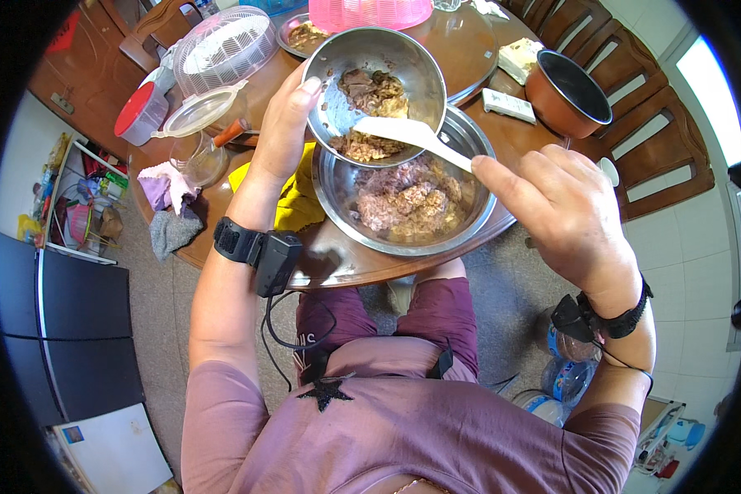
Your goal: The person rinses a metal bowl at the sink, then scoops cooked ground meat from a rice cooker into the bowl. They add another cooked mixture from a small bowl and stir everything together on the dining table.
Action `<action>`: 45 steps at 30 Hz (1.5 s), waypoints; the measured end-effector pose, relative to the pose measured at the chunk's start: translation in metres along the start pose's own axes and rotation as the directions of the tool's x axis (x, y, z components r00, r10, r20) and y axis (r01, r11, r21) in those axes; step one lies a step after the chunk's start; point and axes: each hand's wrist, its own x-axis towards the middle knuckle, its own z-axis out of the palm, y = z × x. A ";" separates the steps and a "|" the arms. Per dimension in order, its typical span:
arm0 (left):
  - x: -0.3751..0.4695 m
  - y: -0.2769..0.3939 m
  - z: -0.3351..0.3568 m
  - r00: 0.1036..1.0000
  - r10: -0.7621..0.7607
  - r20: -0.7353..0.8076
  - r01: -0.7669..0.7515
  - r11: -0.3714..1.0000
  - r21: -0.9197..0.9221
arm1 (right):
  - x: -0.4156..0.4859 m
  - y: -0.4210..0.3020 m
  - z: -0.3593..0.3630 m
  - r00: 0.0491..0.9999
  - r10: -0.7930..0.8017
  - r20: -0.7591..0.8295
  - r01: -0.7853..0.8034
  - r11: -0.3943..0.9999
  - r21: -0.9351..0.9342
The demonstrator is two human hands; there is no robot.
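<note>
My left hand [286, 126] grips the rim of a small steel bowl [330, 65], tilted so that its inside faces me. Brown, wet chopped food [376, 92] clings to its bottom and lower wall. With my right hand [565, 216] I hold a white plastic spoon or rice paddle [435, 142] by its handle, and its head rests inside the small bowl among the food. Beneath sits a wide steel basin [327, 210] on the table, partly covered by the small bowl. Pinkish minced meat [383, 207] with brownish, wet patches lies in the basin.
Left of the basin are a yellow cloth [299, 200], a glass jar [200, 163] and rags [176, 231] at the wooden table's [222, 204] edge. An orange-brown pot [559, 102] and a white packet [509, 106] stand right. Behind are mesh food covers [225, 52] and a plate of food [302, 36].
</note>
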 end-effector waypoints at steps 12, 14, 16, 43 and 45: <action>0.002 0.007 0.008 0.988 0.129 0.083 -0.137 0.985 0.101 | 0.000 0.009 0.030 0.998 0.056 0.005 -0.054 0.913 0.405; 0.004 0.008 0.009 0.981 0.177 0.075 -0.189 0.961 0.202 | -0.001 0.016 0.023 0.999 0.012 0.034 -0.025 0.910 0.413; 0.007 0.008 0.008 0.973 0.214 0.085 -0.230 0.932 0.280 | -0.005 0.019 0.007 0.996 -0.027 0.082 0.000 0.951 0.309; 0.012 -0.009 -0.008 0.929 0.334 -0.160 -0.249 0.884 0.397 | -0.021 0.001 -0.028 0.974 0.020 0.227 -0.040 0.996 0.085; 0.010 -0.014 -0.006 0.948 0.246 -0.202 -0.203 0.956 0.211 | -0.021 -0.003 -0.016 0.958 -0.032 0.285 -0.007 0.991 0.135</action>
